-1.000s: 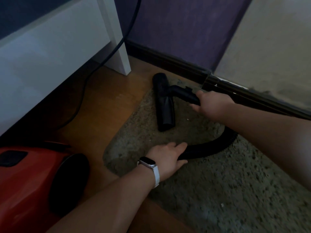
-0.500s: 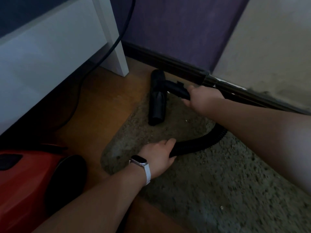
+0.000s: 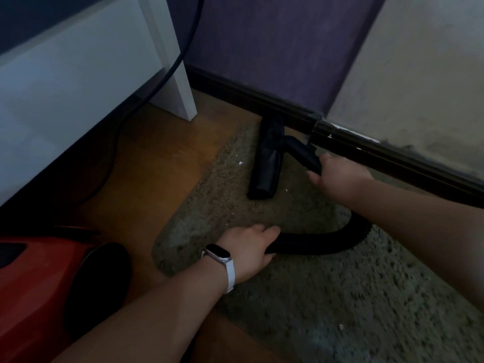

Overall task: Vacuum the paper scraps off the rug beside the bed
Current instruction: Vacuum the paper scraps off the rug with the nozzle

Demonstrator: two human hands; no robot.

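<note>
The rug [image 3: 327, 297], speckled and greyish, spreads from the middle of the view out to 5 o'clock. Its rounded corner lies on the wooden floor [image 3: 146, 179] beside the white bed [image 3: 65, 74] at 10 o'clock. The red vacuum body [image 3: 39, 271] sits at 8 o'clock, off the rug. The black ribbed hose [image 3: 327, 242] arcs over the pile from 6 o'clock round toward 3 o'clock and up to the tube [image 3: 303, 155], which joins the floor head [image 3: 267, 163] just past centre toward 1 o'clock. The head lies flat on the rug's far corner with its long axis running roughly 12 to 6. Its far end is at the dark skirting board [image 3: 392, 153] and its near end points back at the person, while the tube leaves its middle toward 4 o'clock. The right hand [image 3: 337, 176] grips that tube, fingers wrapped round it, and the left hand [image 3: 248, 247] curls over the hose's lower end. This looks like the sweeping step, working the far corner. White paper scraps remain: one fleck [image 3: 240, 162] just beside the head at its 9 o'clock, another [image 3: 286, 190] by its near end, and a third [image 3: 341, 326] well apart at 5 o'clock. The next move probably calls for sliding the head sideways toward 9 o'clock over the nearest fleck, kept flat, with the left hand feeding slack.
</note>
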